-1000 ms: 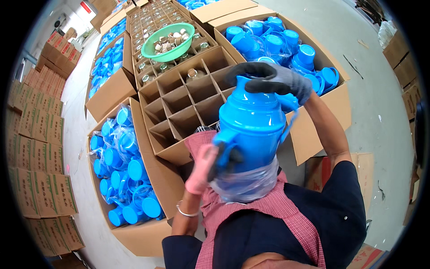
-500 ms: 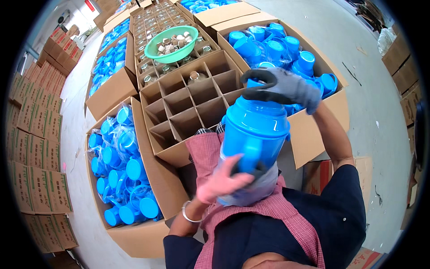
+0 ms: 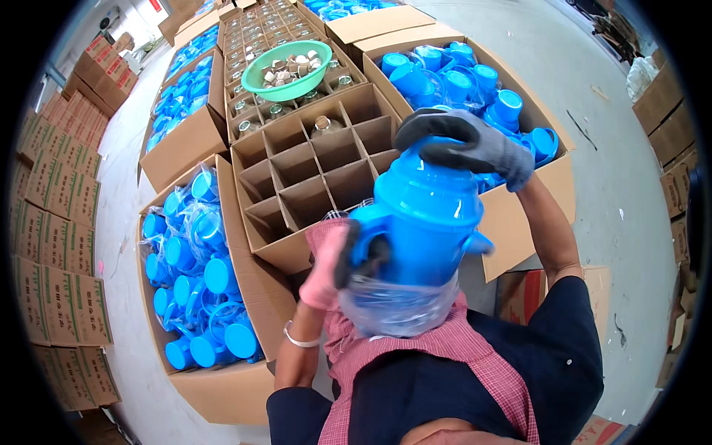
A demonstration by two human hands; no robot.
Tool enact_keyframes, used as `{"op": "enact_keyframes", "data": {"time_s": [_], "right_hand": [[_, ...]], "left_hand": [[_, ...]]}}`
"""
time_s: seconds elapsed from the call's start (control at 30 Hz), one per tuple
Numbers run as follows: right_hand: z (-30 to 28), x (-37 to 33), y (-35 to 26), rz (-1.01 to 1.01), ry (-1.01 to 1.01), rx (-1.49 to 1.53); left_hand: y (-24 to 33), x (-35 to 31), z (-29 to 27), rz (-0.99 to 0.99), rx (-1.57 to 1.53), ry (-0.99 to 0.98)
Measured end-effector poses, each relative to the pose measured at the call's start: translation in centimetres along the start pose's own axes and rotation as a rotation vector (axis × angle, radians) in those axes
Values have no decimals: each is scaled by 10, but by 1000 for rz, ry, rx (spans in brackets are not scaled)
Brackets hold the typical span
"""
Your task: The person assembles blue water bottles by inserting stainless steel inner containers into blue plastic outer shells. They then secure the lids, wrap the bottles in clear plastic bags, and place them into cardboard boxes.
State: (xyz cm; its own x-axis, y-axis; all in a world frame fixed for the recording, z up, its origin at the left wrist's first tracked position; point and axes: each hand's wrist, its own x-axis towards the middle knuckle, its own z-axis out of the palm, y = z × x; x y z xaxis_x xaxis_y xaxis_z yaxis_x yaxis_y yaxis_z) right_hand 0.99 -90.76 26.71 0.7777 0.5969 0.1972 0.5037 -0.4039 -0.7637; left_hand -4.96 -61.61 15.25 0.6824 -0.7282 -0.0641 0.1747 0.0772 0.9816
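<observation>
A blue plastic thermos jug [image 3: 426,222] stands against my lap, slightly tilted, with clear plastic film [image 3: 400,300] bunched round its lower part. My right hand [image 3: 471,144], in a grey glove with black coating, is closed over the jug's top. At the jug's left side, my left hand [image 3: 330,263], in a pink glove with a dark palm, is closed round the loop handle [image 3: 365,230]; its fingers are partly hidden. A blue spout [image 3: 478,243] sticks out on the right. Just beyond stands a divided carton [image 3: 322,182] with a corked glass liner [image 3: 324,126] in one cell.
Cartons of blue jug parts stand at left [image 3: 196,278] and right [image 3: 452,81]. A green basin [image 3: 285,72] of small pale pieces rests on a carton of glass liners. Stacked cartons [image 3: 63,245] line the far left, with more [image 3: 671,111] at the right.
The jug has turned, bringing its handle to the left and its spout to the right. My left hand moved from the jug's front to the handle. My right hand stays on top.
</observation>
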Motion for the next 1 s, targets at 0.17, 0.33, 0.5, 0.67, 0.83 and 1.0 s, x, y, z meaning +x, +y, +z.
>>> {"op": "enact_keyframes", "data": {"time_s": [0.17,0.33,0.5,0.67,0.83,1.0], "right_hand": [[13,5,-11,380,10,-489],[3,8,-10,-108,-59,-6],[13,20,14,338,-137,-221],[13,-2,41,105,-44,469],[30,10,34,74,-14,282],[53,32,2,52,65,-65]], "left_hand": [[-14,0,8,260,480,-59],[-20,-6,-19,35,-92,-71],[-9,-18,12,15,506,-197],[2,-36,-46,611,1203,63],[12,-1,-35,929,1516,91],[76,29,54,1155,1801,-324]]}}
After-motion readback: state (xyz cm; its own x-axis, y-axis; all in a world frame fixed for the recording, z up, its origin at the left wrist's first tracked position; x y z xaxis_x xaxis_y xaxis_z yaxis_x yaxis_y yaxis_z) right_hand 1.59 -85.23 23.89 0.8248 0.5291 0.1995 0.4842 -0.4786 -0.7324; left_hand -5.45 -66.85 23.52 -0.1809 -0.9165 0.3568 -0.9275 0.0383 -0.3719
